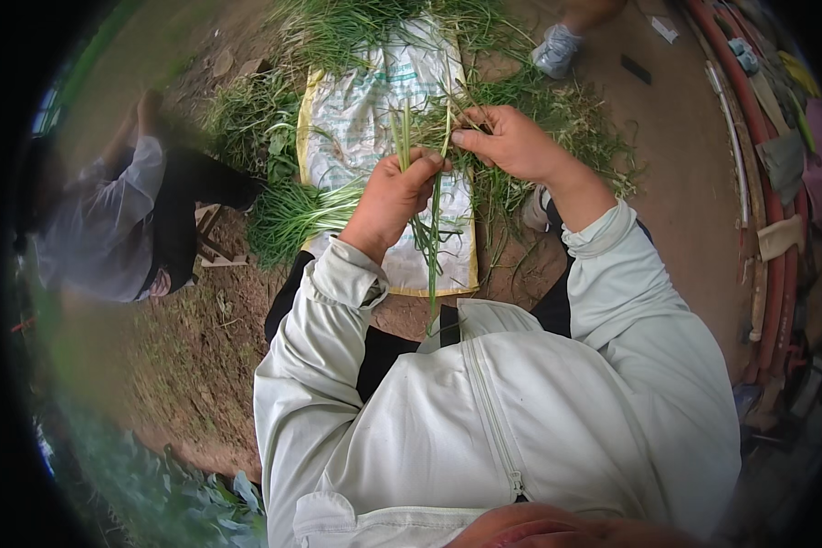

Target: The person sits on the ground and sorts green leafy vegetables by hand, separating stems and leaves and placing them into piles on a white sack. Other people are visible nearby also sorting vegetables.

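Observation:
My left hand (397, 195) is closed round several thin green stalks with pale ends (401, 137), which point away from me while their leaves hang towards my lap. Close to its right, my right hand (496, 140) pinches thin plant strands between thumb and fingers, beside a long pale stalk (446, 109). Both hands are above a white woven plastic sack (356, 103) with yellow edges and printed writing. A bundle of leafy green stalks with white ends (315, 212) lies at the sack's left edge. Loose green stalks (342, 31) cover its far end.
Heaps of tangled greens (575, 130) flank the sack on bare soil. Another person (109, 212) sits at the left, near a small wooden stool (216, 240); a further person's shoe (556, 51) is at the upper right. Red pipes (770, 205) and cloths line the right side.

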`<state>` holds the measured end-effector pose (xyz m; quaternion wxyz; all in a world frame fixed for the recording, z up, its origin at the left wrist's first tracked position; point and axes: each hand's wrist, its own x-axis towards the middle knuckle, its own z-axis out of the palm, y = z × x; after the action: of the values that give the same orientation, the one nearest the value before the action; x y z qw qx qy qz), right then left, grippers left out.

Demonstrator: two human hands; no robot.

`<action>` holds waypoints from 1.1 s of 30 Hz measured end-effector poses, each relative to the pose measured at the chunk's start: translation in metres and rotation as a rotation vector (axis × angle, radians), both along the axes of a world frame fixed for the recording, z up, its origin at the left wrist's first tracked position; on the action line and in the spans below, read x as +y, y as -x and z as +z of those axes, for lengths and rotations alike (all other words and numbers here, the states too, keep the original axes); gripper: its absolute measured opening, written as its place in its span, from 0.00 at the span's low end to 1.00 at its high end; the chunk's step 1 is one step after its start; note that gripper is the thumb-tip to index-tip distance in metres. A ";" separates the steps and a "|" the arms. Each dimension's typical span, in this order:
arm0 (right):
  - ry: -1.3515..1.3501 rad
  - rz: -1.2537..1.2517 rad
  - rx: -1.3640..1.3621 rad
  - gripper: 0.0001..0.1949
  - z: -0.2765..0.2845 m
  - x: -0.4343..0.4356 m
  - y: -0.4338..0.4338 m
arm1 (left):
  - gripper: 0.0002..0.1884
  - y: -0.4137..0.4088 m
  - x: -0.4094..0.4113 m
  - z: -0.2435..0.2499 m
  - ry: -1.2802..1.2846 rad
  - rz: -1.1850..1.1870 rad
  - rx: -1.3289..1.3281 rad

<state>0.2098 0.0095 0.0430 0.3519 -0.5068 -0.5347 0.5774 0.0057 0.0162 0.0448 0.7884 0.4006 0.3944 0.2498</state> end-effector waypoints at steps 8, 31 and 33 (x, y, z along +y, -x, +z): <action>-0.115 -0.239 -0.086 0.06 -0.011 0.011 -0.008 | 0.08 0.001 0.001 0.000 0.002 -0.048 -0.020; 0.059 -0.032 0.203 0.11 0.005 -0.005 0.006 | 0.10 -0.004 -0.001 -0.001 -0.040 -0.029 -0.070; 0.055 -0.015 0.207 0.10 0.003 -0.004 0.004 | 0.10 -0.004 0.000 0.000 -0.024 -0.043 -0.054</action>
<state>0.2058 0.0053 0.0464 0.3953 -0.4580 -0.4757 0.6385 0.0101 0.0163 0.0447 0.7991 0.4115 0.3613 0.2480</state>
